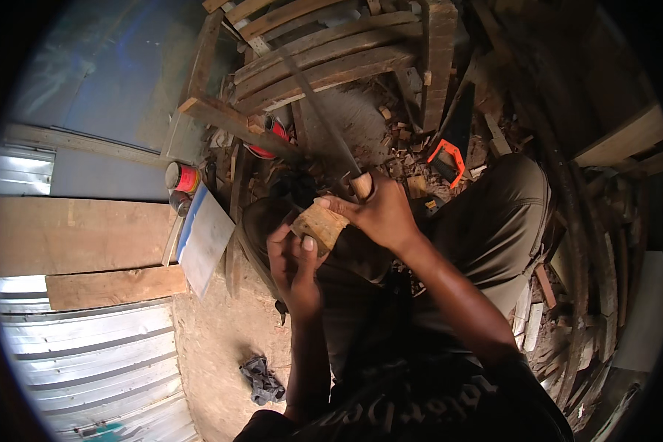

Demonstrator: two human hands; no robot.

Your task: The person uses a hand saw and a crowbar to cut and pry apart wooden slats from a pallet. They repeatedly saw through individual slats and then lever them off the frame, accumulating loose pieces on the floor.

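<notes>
Above my lap, my left hand (pixel 296 258) grips a small, pale wooden block (pixel 321 227) with the thumb pressed on its near face. My right hand (pixel 385 210) is closed round the wooden handle (pixel 362 186) of a long tool. Its narrow dark blade (pixel 317 102) points away and to the left. Whether it is a knife or a file, I cannot tell. The right thumb reaches across to the block's top edge. The blade stands apart from the block.
Ahead is a wooden frame of slats (pixel 331 70). An orange-handled saw (pixel 449 163) leans among wood scraps at the right. A red tin (pixel 182 177) and a white-and-blue board (pixel 205 239) stand left. A dark crumpled cloth (pixel 262 380) lies on the floor. Timber (pixel 574 243) lines the right side.
</notes>
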